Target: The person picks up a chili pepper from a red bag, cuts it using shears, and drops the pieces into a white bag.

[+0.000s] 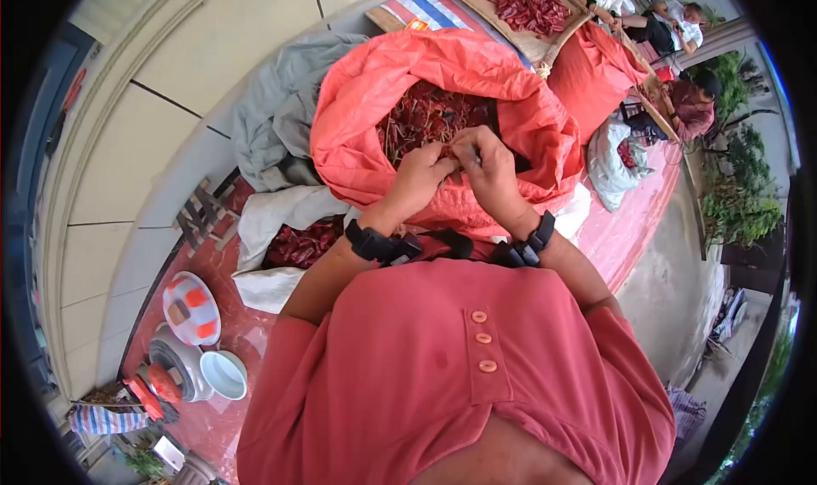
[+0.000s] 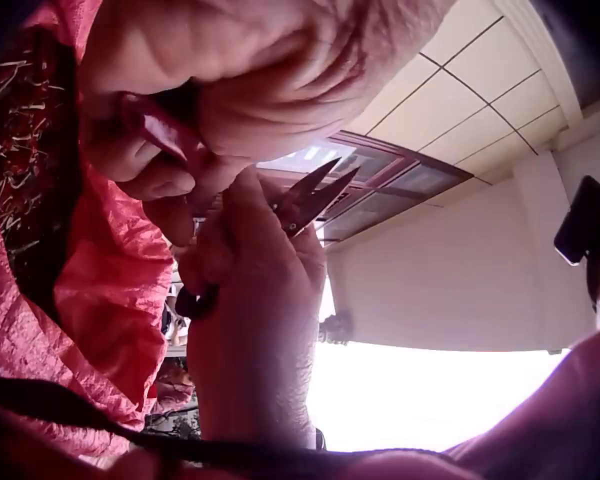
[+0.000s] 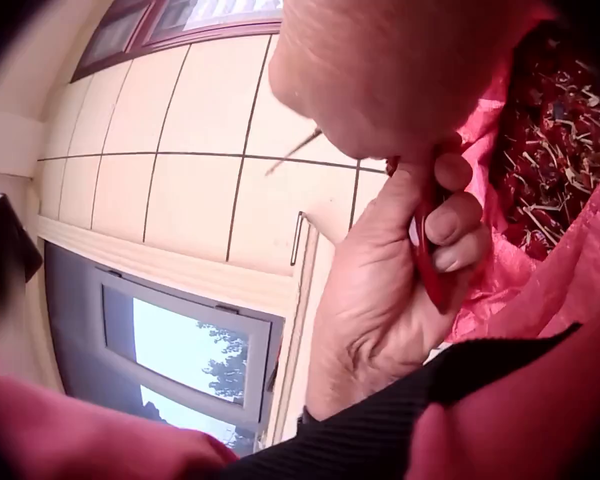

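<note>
My left hand [image 1: 419,179] pinches a dried red chili [image 3: 430,262], which lies along its fingers and points down in the right wrist view. Close against it, my right hand [image 1: 492,172] grips a small pair of scissors [image 2: 315,198]. Their two blades stand apart and jut out past the back of the hand in the left wrist view. Both hands meet over the mouth of a large red-orange sack [image 1: 362,85] with a rolled-down rim. Inside are red chili bits and pale stems [image 1: 425,115]. The chili's stem end is hidden between the fingers.
A white sack [image 1: 294,208] of red chilies sits left of the big sack. Grey sacking [image 1: 285,115] lies behind it. At the back, a woven tray [image 1: 472,0] carries more chilies. Basins [image 1: 225,374] stand on the left floor. Several people sit at the far right.
</note>
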Action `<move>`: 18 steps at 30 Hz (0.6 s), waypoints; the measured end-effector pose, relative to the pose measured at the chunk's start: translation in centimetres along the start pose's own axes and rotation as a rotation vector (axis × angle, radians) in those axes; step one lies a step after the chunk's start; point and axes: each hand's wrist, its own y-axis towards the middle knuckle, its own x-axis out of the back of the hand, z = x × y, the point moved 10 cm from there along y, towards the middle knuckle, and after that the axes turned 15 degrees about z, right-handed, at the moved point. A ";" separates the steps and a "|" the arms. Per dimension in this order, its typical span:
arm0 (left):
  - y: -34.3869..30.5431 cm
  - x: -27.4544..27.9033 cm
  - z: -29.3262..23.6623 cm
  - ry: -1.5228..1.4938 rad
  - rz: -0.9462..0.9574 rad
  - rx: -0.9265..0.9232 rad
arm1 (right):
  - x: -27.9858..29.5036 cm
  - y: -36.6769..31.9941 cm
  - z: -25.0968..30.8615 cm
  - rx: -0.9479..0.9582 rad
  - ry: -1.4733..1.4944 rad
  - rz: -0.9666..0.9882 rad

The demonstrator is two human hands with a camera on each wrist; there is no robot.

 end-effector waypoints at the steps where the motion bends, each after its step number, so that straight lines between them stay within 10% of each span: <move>1: -0.3 -0.1 -1.5 0.018 -0.023 -0.067 | -0.3 -0.2 -1.4 -0.097 0.323 0.001; 11: -0.1 -1.5 -2.4 0.101 0.184 -0.093 | -2.6 -2.3 -4.7 -0.422 1.259 0.117; 18: 0.8 -0.7 -0.7 -0.014 0.079 0.032 | 1.2 -0.8 1.1 0.037 -0.215 -0.087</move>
